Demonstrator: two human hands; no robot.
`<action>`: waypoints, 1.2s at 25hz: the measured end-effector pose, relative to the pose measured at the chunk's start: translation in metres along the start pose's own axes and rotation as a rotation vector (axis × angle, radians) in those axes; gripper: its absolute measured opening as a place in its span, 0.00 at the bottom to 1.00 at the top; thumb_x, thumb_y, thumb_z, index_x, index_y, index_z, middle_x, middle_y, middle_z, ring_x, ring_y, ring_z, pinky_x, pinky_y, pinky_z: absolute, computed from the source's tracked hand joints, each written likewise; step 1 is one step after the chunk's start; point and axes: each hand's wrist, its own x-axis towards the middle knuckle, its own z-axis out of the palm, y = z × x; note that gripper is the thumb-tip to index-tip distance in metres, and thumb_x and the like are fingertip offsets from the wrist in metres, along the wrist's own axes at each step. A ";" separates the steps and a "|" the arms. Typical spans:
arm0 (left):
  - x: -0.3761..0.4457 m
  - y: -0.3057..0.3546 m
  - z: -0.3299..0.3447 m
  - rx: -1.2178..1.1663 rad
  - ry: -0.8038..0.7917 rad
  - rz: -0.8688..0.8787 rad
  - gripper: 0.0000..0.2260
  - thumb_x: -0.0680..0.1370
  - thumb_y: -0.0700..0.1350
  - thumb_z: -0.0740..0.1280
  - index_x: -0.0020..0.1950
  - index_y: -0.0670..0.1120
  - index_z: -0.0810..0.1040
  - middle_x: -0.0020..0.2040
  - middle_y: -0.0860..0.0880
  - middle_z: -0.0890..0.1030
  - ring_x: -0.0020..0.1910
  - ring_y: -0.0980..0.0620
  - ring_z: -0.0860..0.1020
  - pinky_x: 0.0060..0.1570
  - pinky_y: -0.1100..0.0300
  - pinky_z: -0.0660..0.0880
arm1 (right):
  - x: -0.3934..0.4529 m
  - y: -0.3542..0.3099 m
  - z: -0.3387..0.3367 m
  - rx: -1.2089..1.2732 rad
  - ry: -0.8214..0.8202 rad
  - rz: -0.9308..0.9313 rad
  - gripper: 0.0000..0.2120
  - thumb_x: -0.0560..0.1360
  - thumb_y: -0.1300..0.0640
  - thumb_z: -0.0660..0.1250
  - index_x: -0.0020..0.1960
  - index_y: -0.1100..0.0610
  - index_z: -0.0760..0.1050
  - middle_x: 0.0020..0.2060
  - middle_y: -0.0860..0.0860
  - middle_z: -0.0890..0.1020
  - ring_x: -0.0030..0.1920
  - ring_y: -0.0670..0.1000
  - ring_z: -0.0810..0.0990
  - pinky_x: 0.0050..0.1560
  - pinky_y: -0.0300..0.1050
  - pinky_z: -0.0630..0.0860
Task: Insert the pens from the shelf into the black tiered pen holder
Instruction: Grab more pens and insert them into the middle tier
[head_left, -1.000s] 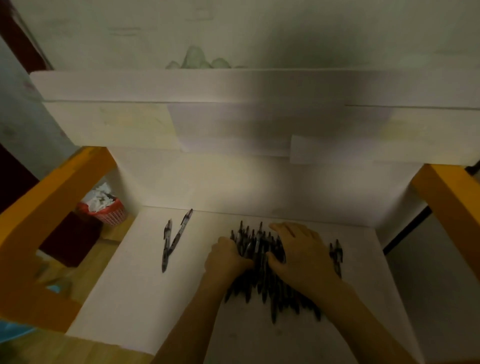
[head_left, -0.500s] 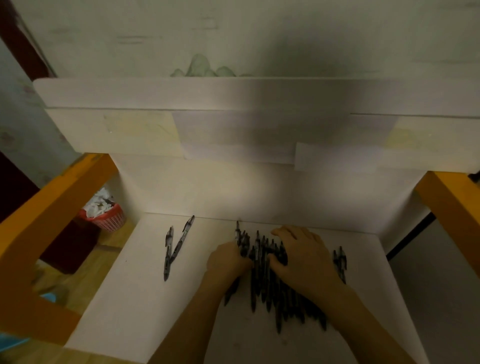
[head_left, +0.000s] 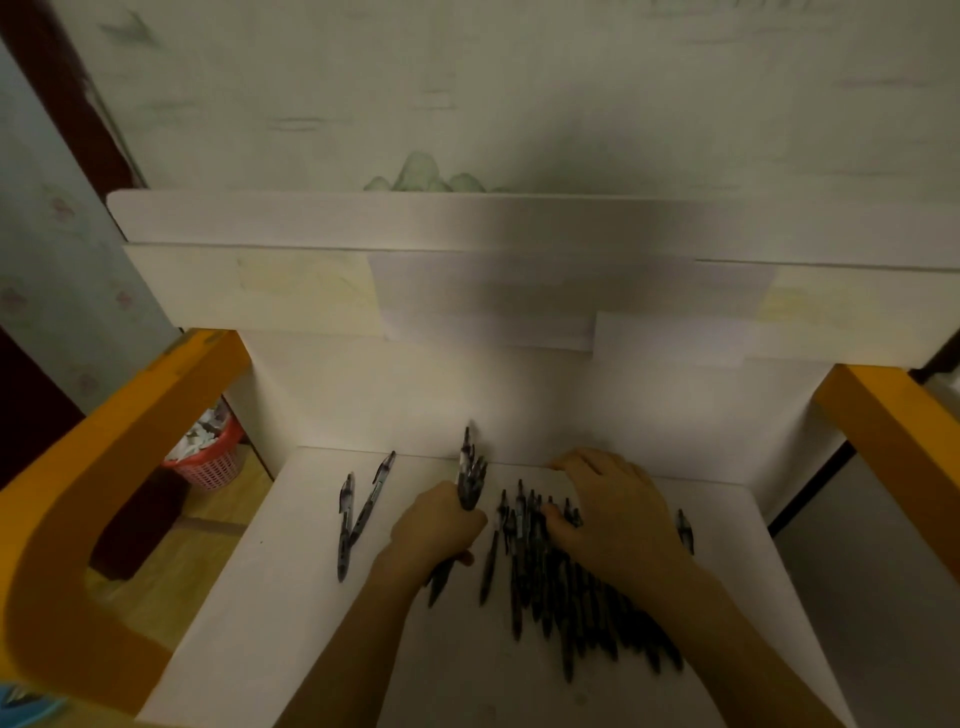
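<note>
The left hand (head_left: 439, 525) has its grip curled round a small bunch of dark plastic pens (head_left: 469, 475), tips rising above the fist. Just right of that grip, the right hand (head_left: 618, 514) lies spread on the heap of dark pens (head_left: 566, 587) on the white shelf board (head_left: 291, 597). Two loose pens (head_left: 358, 512) lie to its left.

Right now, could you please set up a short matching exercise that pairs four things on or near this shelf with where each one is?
Things:
1. bundle of pens
2. pile of pens
3. two loose pens
4. red basket

Places:
A. on the floor, left of the shelf
B. lying apart on the shelf's left side
C. in the grip of the left hand
D. under the right hand

Pairs: 1-C, 2-D, 3-B, 4-A
</note>
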 end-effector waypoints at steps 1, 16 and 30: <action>-0.005 0.003 -0.005 -0.051 -0.005 0.028 0.06 0.76 0.43 0.65 0.52 0.47 0.72 0.46 0.46 0.81 0.37 0.50 0.84 0.46 0.51 0.82 | 0.001 -0.003 -0.003 -0.004 0.004 0.004 0.23 0.72 0.41 0.61 0.63 0.49 0.74 0.60 0.48 0.78 0.59 0.51 0.76 0.62 0.50 0.71; -0.058 0.073 -0.053 -0.353 0.021 0.501 0.09 0.76 0.45 0.69 0.53 0.53 0.73 0.38 0.50 0.80 0.30 0.58 0.76 0.33 0.61 0.73 | -0.019 -0.034 -0.098 -0.102 0.289 0.098 0.27 0.73 0.41 0.63 0.69 0.48 0.69 0.65 0.46 0.75 0.65 0.50 0.72 0.65 0.46 0.70; -0.232 0.268 0.094 -0.323 -0.228 0.940 0.05 0.77 0.42 0.68 0.45 0.49 0.72 0.30 0.50 0.71 0.26 0.55 0.69 0.26 0.61 0.68 | -0.235 0.098 -0.257 -0.267 0.681 0.366 0.26 0.74 0.40 0.64 0.70 0.45 0.67 0.64 0.45 0.75 0.63 0.47 0.74 0.63 0.46 0.72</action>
